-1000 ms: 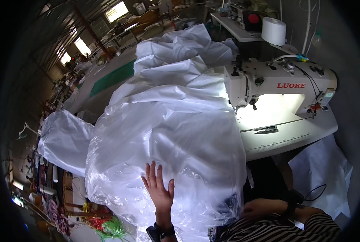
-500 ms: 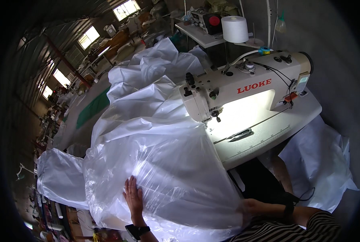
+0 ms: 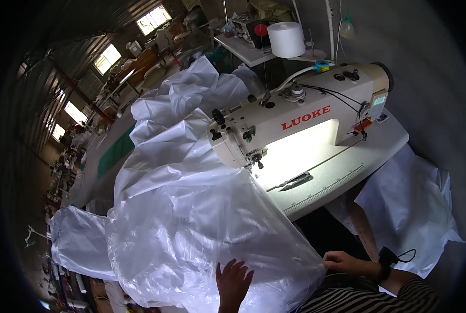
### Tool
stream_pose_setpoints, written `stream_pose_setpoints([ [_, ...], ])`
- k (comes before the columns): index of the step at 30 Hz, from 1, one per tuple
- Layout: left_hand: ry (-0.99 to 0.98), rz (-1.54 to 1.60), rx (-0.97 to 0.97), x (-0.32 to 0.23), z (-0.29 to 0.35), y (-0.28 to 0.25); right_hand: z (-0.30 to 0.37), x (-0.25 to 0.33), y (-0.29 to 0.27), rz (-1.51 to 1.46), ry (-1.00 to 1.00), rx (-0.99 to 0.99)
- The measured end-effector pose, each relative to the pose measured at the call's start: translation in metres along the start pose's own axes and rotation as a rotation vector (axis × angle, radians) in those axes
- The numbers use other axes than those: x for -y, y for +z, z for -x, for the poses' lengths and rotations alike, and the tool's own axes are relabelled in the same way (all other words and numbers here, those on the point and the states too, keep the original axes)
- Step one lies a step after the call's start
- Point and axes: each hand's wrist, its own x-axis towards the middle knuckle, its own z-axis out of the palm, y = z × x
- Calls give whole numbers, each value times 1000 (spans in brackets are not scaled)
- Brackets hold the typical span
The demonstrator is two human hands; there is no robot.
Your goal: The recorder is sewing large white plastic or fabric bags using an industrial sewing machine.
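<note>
White, glossy plastic sheeting (image 3: 191,219) drapes over the table in front of me and runs up to the needle of a sewing machine (image 3: 306,109). My left hand (image 3: 234,281) is over the lower middle of the sheeting, palm down, fingers spread, with nothing in it. At the near right corner of the sheeting, my right hand (image 3: 348,263) is closed, fingers curled on the edge. A pair of thread snips (image 3: 297,180) lies on the lit machine bed, right of the needle.
A white thread cone (image 3: 287,40) stands behind the machine. More white sheeting (image 3: 405,208) hangs at the right. Bunched folds (image 3: 191,86) pile up at the far side, with a green strip (image 3: 115,151) to their left. Another machine (image 3: 254,28) is at the back.
My left hand has moved right and nearer over the sheeting. My right hand shows more plainly at the corner. The whole view has shifted slightly, so the machine appears further left.
</note>
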Motion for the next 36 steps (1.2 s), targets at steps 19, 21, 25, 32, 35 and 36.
stream_pose_setpoints([
  [19,241,616,-372,-101,-33,3,-66,36,40,847,-722,-469],
  [21,84,517,-571,-67,-69,4,-62,37,42,885,-715,-475],
  [25,137,214,-417,-41,-118,12,-59,43,45,983,-700,-418],
  [32,270,-16,-217,-34,-117,17,-62,51,65,1542,-614,-401],
  [35,354,121,-292,-20,-115,22,-67,52,75,1566,-639,-435],
  [36,364,248,-390,-16,-115,24,-69,53,76,1543,-600,-419],
])
